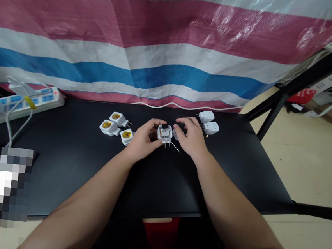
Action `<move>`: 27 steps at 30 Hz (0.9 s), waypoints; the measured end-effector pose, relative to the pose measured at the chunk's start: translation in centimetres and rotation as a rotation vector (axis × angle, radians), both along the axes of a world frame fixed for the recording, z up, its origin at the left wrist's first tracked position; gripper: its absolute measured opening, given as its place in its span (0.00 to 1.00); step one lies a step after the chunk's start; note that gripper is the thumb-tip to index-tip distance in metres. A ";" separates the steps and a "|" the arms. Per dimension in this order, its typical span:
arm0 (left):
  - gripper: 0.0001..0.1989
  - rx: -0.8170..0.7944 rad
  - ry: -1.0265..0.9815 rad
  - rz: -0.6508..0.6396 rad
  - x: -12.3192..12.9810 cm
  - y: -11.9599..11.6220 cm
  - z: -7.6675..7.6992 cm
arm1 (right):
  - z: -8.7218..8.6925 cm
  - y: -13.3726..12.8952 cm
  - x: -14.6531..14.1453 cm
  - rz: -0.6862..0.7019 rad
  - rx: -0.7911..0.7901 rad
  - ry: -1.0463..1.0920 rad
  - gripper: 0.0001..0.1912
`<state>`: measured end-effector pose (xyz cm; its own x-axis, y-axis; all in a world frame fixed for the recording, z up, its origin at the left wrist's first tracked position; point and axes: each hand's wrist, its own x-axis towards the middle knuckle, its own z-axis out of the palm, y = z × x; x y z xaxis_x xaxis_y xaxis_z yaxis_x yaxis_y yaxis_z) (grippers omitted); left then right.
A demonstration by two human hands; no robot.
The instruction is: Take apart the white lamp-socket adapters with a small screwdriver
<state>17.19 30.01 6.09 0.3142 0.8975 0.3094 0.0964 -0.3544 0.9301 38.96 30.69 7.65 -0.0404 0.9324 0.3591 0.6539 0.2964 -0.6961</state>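
Note:
Near the middle of the black table, my left hand (146,140) grips an opened white plug housing (165,132) by its left side. Metal pins stick out at the housing's near end, and a black piece shows at its top. A thin metal rod (176,147) lies just to its right. My right hand (192,139) is close by on the right, thumb and fingers apart, beside a small white part (176,134) partly hidden by the thumb. Whether the thumb touches that part is unclear.
White sockets with yellow insides (107,126) are left of my hands. Two white plug pieces (211,127) lie at the back right. A power strip (43,98) with cables is at the far left. Behind the black table (75,178) hangs a striped sheet (165,75).

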 end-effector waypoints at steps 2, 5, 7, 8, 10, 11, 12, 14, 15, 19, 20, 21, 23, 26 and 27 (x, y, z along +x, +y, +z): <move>0.29 -0.034 -0.121 -0.059 0.0 0.2 -0.2 | 0.5 -0.2 -0.2 0.172 -0.057 0.246 0.14; 0.30 -0.065 -0.209 -0.136 0.0 0.3 -0.3 | 0.9 -0.5 -0.3 0.365 -0.194 0.458 0.17; 0.31 -0.088 -0.214 -0.150 0.0 0.2 -0.2 | 0.9 -0.6 -0.3 0.366 -0.206 0.453 0.18; 0.33 -0.109 -0.211 -0.151 0.0 0.1 -0.2 | 0.9 -0.6 -0.3 0.353 -0.196 0.431 0.17; 0.39 -0.166 -0.209 -0.138 0.0 0.1 0.0 | 0.9 -0.6 -0.2 0.333 -0.170 0.400 0.14; 0.41 -0.190 -0.212 -0.117 0.0 0.1 0.1 | 0.8 -0.5 -0.2 0.321 -0.162 0.401 0.13; 0.41 -0.206 -0.215 -0.086 0.0 0.2 0.1 | 0.8 -0.4 -0.1 0.301 -0.162 0.415 0.12; 0.37 -0.231 -0.228 -0.012 0.0 0.4 0.2 | 0.6 -0.2 0.0 0.241 -0.174 0.458 0.12; 0.32 -0.253 -0.245 0.014 0.0 0.5 0.2 | 0.5 -0.1 0.0 0.206 -0.169 0.472 0.12; 0.21 -0.377 -0.338 0.013 0.2 0.4 0.7 | 0.2 0.0 0.0 0.126 -0.098 0.441 0.11; 0.22 -0.389 -0.331 0.001 0.3 0.3 0.8 | 0.1 0.0 -0.1 0.130 -0.094 0.432 0.10; 0.24 -0.388 -0.306 -0.010 0.3 0.1 0.9 | 0.1 -0.1 -0.1 0.142 -0.100 0.425 0.10; 0.28 -0.363 -0.224 -0.046 0.3 -0.1 1.0 | 0.1 -0.2 -0.2 0.170 -0.112 0.406 0.10; 0.30 -0.321 -0.140 -0.099 0.3 -0.1 0.9 | 0.2 -0.4 -0.3 0.204 -0.086 0.331 0.09; 0.31 -0.320 -0.135 -0.111 0.2 -0.1 0.9 | 0.2 -0.4 -0.3 0.212 -0.066 0.300 0.09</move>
